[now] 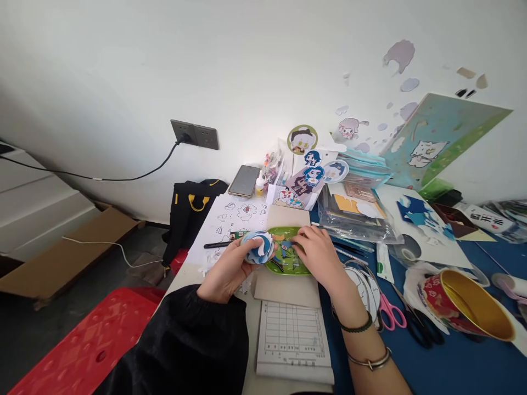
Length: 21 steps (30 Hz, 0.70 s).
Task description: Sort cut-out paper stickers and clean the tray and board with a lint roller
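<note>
My left hand (233,269) is closed around a round, blue-and-white swirled piece (258,247) that looks like layered cut paper. It is held just over the left side of a green tray (303,270). Small blue, orange and dark cut pieces (287,248) lie in the tray. My right hand (316,249) reaches over the tray's right side with its fingertips pinched together at the pieces. What lies between those fingertips, if anything, is too small to make out. Under the tray is a beige board (287,291).
A lined form pad (293,334) lies in front of the board. To the right are pink scissors (391,314), black scissors (422,323) and a red-and-gold tub (469,304). A phone (244,181), a small bottle (260,185) and a black pen (217,244) lie to the left.
</note>
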Tool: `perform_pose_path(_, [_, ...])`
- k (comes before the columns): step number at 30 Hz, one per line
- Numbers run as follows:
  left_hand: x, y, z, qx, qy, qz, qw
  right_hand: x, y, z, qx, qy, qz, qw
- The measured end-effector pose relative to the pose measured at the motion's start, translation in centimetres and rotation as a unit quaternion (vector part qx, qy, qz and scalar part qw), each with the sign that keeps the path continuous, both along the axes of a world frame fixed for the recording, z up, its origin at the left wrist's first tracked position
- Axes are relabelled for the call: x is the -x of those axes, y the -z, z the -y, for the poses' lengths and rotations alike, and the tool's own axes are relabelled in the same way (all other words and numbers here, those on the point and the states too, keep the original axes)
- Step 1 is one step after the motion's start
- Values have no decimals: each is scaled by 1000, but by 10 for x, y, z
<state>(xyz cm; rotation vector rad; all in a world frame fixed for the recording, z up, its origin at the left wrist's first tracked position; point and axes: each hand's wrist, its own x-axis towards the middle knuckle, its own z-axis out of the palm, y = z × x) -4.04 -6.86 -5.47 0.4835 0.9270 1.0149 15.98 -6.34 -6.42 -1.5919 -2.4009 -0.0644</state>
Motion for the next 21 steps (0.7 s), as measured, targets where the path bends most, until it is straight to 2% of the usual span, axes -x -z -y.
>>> perform_pose_path(4, [1, 0, 2, -2, 2, 5, 1000, -3, 2, 1, 15, -18, -23, 999])
perform_pose_path(11, [2, -3, 4, -11, 2, -12, 1000, -4, 5, 1, 58, -7, -136, 989])
perform_pose_path(17, [4, 0, 4, -14, 6, -6, 1000, -7, -6, 7, 102, -21, -205, 973])
perform_pose_path(21, [3, -1, 4, -11, 7, -12, 1000, -10, -11, 12, 95, -18, -227, 969])
